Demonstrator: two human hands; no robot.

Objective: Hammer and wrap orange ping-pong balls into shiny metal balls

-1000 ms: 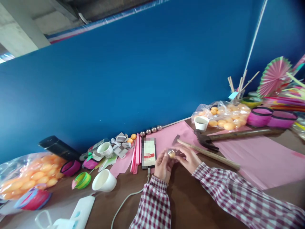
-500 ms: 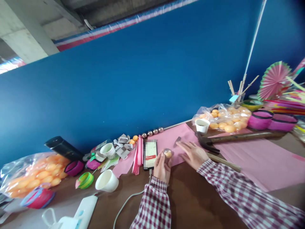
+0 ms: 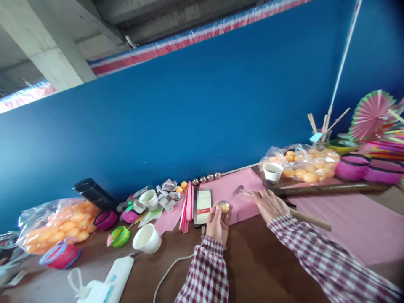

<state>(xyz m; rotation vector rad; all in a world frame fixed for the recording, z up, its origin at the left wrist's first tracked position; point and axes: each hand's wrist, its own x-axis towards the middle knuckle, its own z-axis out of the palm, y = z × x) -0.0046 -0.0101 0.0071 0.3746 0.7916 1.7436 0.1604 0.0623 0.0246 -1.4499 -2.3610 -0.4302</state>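
Note:
My left hand (image 3: 218, 223) pinches a shiny silver round piece (image 3: 224, 207) that has an orange ball showing in it, just right of the phone (image 3: 203, 208). Over at the right, my right hand (image 3: 270, 205) is closed around the pale wooden handle of a small hammer (image 3: 311, 219). Its grey head (image 3: 238, 190) lies over the pink paper (image 3: 243, 179), and the handle sticks out behind the hand. A larger, dark-headed hammer (image 3: 334, 190) lies just beyond, its head partly hidden by my right hand.
Silver balls (image 3: 203, 179) line the wall side. Bags of orange balls (image 3: 67, 223) lie left and right. White cups (image 3: 147, 238), a black cylinder (image 3: 94, 194), a green tape roll (image 3: 120, 236), a power strip (image 3: 120, 273) and purple bowls (image 3: 352, 166) stand around. A cable runs beside my left sleeve.
The view has shifted, so the things appear further right and lower. My right hand's fingers, spread before, have closed on the small hammer's handle. My left hand keeps its hold.

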